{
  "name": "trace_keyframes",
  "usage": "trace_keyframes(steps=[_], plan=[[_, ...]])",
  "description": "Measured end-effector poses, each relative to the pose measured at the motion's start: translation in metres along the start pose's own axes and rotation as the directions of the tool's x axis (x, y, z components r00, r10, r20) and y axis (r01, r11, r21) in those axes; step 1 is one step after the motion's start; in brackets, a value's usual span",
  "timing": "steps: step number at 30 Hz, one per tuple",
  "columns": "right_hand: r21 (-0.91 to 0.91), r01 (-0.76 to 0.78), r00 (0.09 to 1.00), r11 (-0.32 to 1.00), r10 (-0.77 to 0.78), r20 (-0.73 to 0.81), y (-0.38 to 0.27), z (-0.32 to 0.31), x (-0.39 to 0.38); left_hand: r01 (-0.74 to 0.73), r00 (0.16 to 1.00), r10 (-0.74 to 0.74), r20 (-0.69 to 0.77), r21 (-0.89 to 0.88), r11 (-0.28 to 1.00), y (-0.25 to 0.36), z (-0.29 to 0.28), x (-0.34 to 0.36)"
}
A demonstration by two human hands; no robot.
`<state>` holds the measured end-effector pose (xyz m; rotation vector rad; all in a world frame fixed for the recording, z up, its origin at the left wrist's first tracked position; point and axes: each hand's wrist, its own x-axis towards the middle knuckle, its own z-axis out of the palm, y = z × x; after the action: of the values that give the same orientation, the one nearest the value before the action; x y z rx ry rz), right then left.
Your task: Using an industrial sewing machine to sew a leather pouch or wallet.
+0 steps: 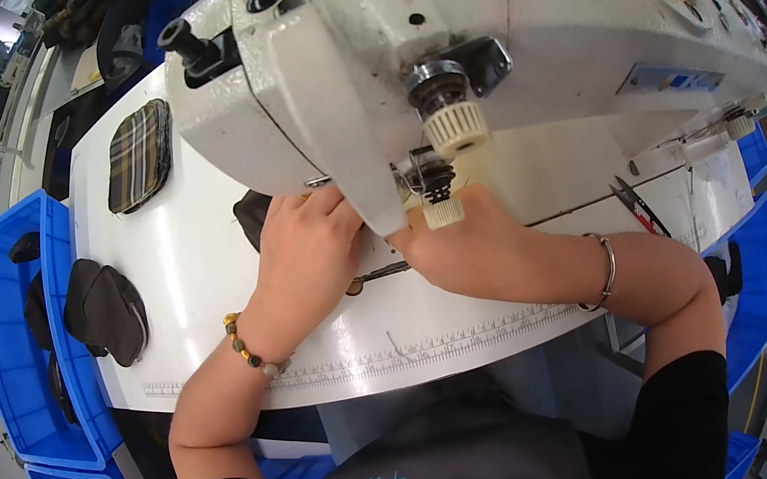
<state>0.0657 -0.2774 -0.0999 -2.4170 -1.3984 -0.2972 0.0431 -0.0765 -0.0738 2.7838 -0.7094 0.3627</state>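
Note:
Both my hands meet under the needle end of a white sewing machine [522, 34]. My left hand [305, 258], with a beaded bracelet at its wrist, is closed with bent fingers over a dark cloth piece [252, 215] that pokes out on its far left side. Its fingertips are hidden behind the machine's head. Beside it, my right hand [455, 243], wearing a silver bangle, is curled closed. The machine and the tension knob [444, 213] cover its fingertips, so what they grip cannot be made out.
A plaid padded piece [138, 157] and stacked dark cloth pieces [104, 312] lie left on the white table [222, 363]. Thread snips [639, 205] lie right. A printed ruler strip [442, 344] follows the near edge. Blue bins [79, 392] stand at both sides.

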Motion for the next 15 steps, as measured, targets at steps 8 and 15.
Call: trace_keyframes(steps=[8, 15], plan=[[-0.016, 0.005, 0.999, 1.0, -0.006, -0.038, 0.001, -0.003, -0.001, 0.043, 0.999, -0.043, -0.01, 0.412, 0.91, 0.016, -0.024, -0.01], [-0.038, 0.003, 0.998, 0.999, -0.005, -0.061, 0.002, 0.003, -0.001, 0.057, 0.988, -0.071, 0.138, 0.108, 0.993, 0.016, -0.03, -0.006]])
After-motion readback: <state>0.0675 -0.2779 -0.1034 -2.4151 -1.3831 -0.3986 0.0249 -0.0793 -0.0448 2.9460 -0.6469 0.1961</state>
